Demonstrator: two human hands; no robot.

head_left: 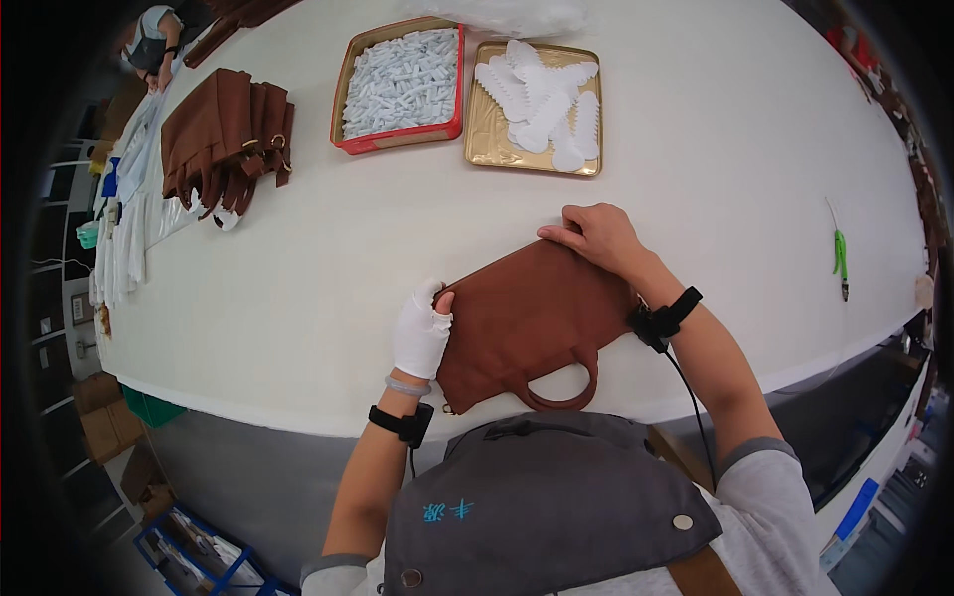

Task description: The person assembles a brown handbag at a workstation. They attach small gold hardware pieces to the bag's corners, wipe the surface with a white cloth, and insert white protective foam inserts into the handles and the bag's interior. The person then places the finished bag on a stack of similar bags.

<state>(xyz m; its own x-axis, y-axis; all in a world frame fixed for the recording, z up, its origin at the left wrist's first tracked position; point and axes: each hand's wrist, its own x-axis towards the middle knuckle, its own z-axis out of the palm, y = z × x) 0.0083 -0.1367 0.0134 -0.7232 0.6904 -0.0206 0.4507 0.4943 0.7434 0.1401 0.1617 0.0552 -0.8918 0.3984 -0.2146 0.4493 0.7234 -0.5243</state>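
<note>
A brown leather handbag [537, 308] lies on the white table before me, its loop handle [563, 402] toward my body. My left hand [422, 333], in a white glove with the thumb bare, grips the bag's left edge, thumb on top and the fingers hidden behind it. At the far right corner my right hand [596, 236] is bare and closed over the bag's edge, with the thumb along the near side. Each wrist wears a black strap with a small device.
A stack of brown bags [227, 139] sits at the far left. Beyond my hands stand a red tin of small white pieces [399, 84] and a gold tray [484, 149] of white serrated pieces [542, 99]. Green snips [841, 260] lie right. Another person [154, 45] is at the far left.
</note>
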